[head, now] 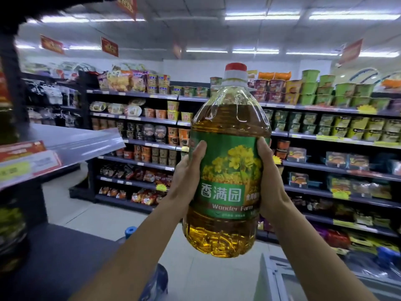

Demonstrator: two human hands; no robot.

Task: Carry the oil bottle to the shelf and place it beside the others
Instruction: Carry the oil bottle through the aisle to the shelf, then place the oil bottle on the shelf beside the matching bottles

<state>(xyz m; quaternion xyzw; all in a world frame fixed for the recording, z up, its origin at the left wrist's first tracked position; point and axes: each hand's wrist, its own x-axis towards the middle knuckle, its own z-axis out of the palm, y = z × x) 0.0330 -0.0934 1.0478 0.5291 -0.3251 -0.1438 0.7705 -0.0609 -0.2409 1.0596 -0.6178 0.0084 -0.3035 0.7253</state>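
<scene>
Head view shows both hands, left hand and right hand, clamped around the large clear green-labelled oil bottle, steadying its weight upright for carrying.

long store shelving crosses the middle of the frame, tiers packed with instant noodle cups, bowls and snack packets. green cups stacked on the top tier, upper right. yellow starburst price tags clipped to shelf edges. red hanging banners under the ceiling, upper left and upper right; strip lights above. grey shelf edge with red-and-white price labels at left. blue-capped water jug at lower centre-left, blurred. pale tiled floor below. hanging goods on a rack, far left, too blurred to identify.
</scene>
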